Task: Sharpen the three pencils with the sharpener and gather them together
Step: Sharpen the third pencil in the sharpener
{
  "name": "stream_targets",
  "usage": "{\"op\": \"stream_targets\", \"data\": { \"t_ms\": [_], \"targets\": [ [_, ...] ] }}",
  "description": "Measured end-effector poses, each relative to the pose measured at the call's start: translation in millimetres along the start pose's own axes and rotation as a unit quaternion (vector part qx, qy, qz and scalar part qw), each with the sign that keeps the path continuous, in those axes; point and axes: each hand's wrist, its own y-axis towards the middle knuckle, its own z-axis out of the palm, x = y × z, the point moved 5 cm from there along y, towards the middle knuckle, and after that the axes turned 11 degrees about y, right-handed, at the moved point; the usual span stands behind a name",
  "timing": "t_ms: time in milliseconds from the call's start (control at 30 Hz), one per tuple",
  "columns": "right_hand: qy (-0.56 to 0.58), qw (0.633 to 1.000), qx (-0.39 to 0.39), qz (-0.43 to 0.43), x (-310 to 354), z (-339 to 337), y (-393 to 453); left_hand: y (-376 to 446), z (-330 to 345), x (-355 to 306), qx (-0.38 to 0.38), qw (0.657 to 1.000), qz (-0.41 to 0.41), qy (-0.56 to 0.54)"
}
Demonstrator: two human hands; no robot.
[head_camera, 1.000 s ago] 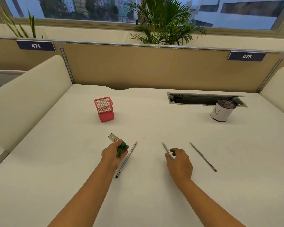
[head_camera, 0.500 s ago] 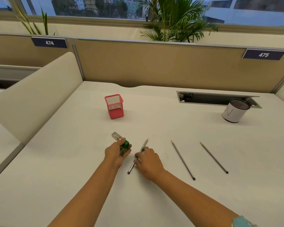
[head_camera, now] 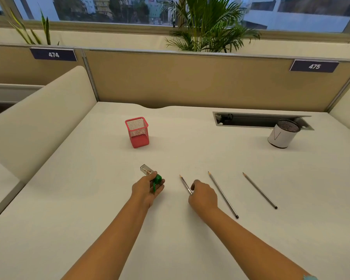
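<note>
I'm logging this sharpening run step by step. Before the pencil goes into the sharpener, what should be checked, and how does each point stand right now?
1. Sharpener held in the left hand: ok.
2. Right hand gripping the nearest pencil: ok, fingers closed on its shaft.
3. Pencil tip aimed at the sharpener's hole: not ok, the tip points away across the desk.
4. Which way the sharpener's hole faces: cannot tell, the fingers cover it.
5. Middle pencil and far-right pencil lying clear of both hands: ok.
6. Shavings chamber seated on the sharpener: cannot tell.
</note>
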Motion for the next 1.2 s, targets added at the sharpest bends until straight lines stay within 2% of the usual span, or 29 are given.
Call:
{"op": "stream_targets", "data": {
  "t_ms": [100, 200, 333, 467, 933, 1200],
  "targets": [
    [0.099, 0.995, -0.025, 0.007, -3.6, -6.2, -8.2, 0.6, 4.9, 1.0, 0.012, 1.000, -0.006, -0.003],
    [0.162, 0.985, -0.037, -0.051, 2.5, -10.8, -21.8, 1.1, 11.1, 2.2, 0.020, 1.000, -0.010, -0.008],
    [0.138, 0.980, -0.022, -0.140, 8.7, -13.8, -41.6, 1.1, 17.8, 4.0, 0.026, 0.999, -0.018, -0.013],
    [0.101, 0.980, -0.010, -0.170, 9.6, -14.2, -48.9, 1.0, 24.4, 5.4, 0.029, 0.999, -0.018, -0.007],
    [0.077, 0.985, -0.004, -0.151, 16.0, -22.6, -47.6, -12.3, 41.7, 16.1, 0.052, 0.998, -0.015, 0.039],
    [0.073, 0.990, 0.065, -0.106, 26.0, -31.4, -46.0, -14.1, 43.5, 15.1, 0.067, 0.997, -0.037, 0.022]
  ]
}}
